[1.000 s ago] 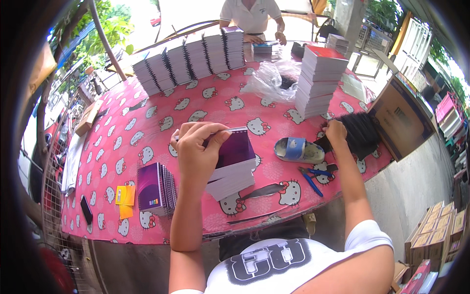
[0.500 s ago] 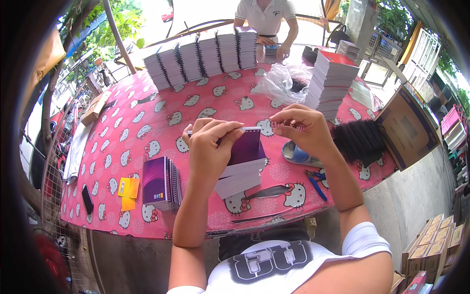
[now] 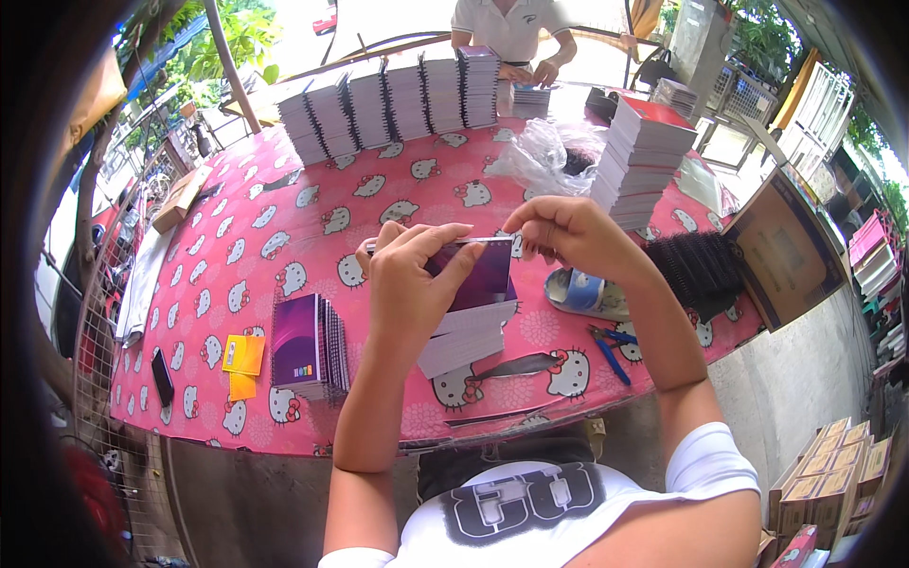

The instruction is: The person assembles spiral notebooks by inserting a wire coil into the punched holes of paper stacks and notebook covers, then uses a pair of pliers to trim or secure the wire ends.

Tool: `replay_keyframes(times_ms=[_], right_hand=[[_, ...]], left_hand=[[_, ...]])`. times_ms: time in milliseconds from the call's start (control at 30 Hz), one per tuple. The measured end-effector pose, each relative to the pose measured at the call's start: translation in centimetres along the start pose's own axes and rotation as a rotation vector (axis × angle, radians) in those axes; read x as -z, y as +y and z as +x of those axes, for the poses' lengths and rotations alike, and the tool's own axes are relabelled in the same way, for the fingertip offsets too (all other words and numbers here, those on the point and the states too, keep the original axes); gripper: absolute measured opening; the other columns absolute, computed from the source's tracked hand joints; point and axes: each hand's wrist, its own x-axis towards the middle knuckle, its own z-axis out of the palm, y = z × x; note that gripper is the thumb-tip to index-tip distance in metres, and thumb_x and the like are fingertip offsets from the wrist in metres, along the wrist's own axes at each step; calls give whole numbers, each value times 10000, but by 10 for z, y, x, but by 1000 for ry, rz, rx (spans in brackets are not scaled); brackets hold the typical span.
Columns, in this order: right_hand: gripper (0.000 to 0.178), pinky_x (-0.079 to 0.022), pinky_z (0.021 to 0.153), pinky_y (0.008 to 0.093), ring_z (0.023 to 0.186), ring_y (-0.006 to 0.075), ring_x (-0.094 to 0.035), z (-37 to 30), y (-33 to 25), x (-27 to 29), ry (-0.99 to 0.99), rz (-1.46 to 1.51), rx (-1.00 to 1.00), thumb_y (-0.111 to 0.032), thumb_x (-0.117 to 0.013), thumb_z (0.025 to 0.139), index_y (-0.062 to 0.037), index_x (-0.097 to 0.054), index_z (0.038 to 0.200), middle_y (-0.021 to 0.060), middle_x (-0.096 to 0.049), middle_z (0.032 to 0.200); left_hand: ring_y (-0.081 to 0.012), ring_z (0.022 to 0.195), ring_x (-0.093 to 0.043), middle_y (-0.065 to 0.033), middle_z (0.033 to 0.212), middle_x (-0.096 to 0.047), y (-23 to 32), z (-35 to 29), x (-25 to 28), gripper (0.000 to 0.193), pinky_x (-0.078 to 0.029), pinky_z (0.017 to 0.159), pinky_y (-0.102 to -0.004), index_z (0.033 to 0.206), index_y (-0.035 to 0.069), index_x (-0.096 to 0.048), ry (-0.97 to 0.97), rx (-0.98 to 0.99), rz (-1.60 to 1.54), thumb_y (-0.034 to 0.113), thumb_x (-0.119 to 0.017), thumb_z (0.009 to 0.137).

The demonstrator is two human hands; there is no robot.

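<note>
My left hand [image 3: 412,270] is closed on a purple-covered notebook [image 3: 488,270], fingers over its upper edge and thumb on the cover. Small punched holes run along that edge. My right hand [image 3: 573,237] is pinched at the edge's right corner, on a thin binding coil mostly hidden by the fingers. Beneath the held notebook sits a stack of unbound notebook blocks [image 3: 464,346]. Several spiral-bound purple notebooks [image 3: 303,346] are piled left of my left forearm. Blue-handled pliers [image 3: 611,350] lie near my right forearm, below a blue and white slipper-like object [image 3: 587,293].
A pink patterned cloth [image 3: 256,270] covers the table. Tall notebook stacks [image 3: 402,99] line its far side, with another stack [image 3: 644,156] at right. Black coils [image 3: 696,275] lie by a cardboard box [image 3: 791,246]. Yellow cards [image 3: 243,355] and a phone [image 3: 163,379] lie left. Across stands a person [image 3: 516,38].
My right hand has moved left with the coil, up to the notebook's corner. My left thumb has shifted right along the cover. The person's hands across the table have come together over a stack.
</note>
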Motion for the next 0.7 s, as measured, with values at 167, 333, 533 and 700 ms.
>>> replay_keyframes(times_ms=[167,333,533,700], right_hand=[[161,-479,656,283,716,113,-611,-3,3,-4,55,-219,226,-115,-717,830,-29,-696,964,55,-679,818],[184,-481,654,300,728,143,-608,-1,7,-2,60,-339,370,-116,-707,829,-23,-688,986,70,-654,830],[163,-491,660,347,769,214,-627,-4,7,-14,168,-398,417,-117,-706,819,-24,-635,932,81,-599,852],[144,-487,654,376,751,278,-633,-6,1,-27,307,-477,497,-109,-700,819,-33,-616,909,91,-600,876]], left_hand=[[-137,786,-546,-1,811,-712,3,-3,-1,242,-371,845,-311,936,117,-761,4,13,35,254,-798,740],[-139,810,-549,8,828,-707,1,-4,-3,244,-356,853,-316,951,131,-761,33,-43,72,254,-793,743],[-132,774,-534,33,795,-691,1,-6,-3,244,-348,822,-302,979,161,-763,33,-61,76,236,-788,748],[-112,731,-506,62,759,-670,-3,-7,-5,234,-342,759,-268,974,196,-771,61,-104,51,202,-791,741]])
